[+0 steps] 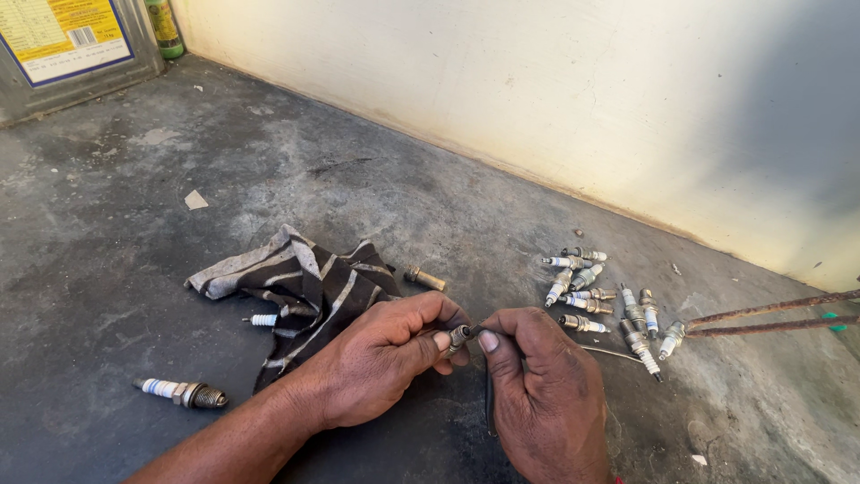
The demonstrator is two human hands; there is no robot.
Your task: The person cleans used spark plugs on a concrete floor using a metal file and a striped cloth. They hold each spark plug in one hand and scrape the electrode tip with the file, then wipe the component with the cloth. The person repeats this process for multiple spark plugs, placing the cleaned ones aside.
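My left hand (381, 358) grips a spark plug (458, 338) by its body, thumb on top. My right hand (537, 381) pinches a thin dark tool (489, 394) against the plug's tip; the tool's blade hangs down below my fingers. Both hands meet just in front of a dark striped rag (305, 287) spread on the concrete floor. A lone spark plug (184, 392) lies left of my left forearm, and another (262, 319) pokes out from under the rag's edge.
Several spark plugs (596, 300) lie in a loose cluster to the right near the cream wall (555, 99). Two rusty rods (775, 316) come in from the right. A small metal sleeve (425, 278) lies past the rag. A metal can (67, 49) stands far left.
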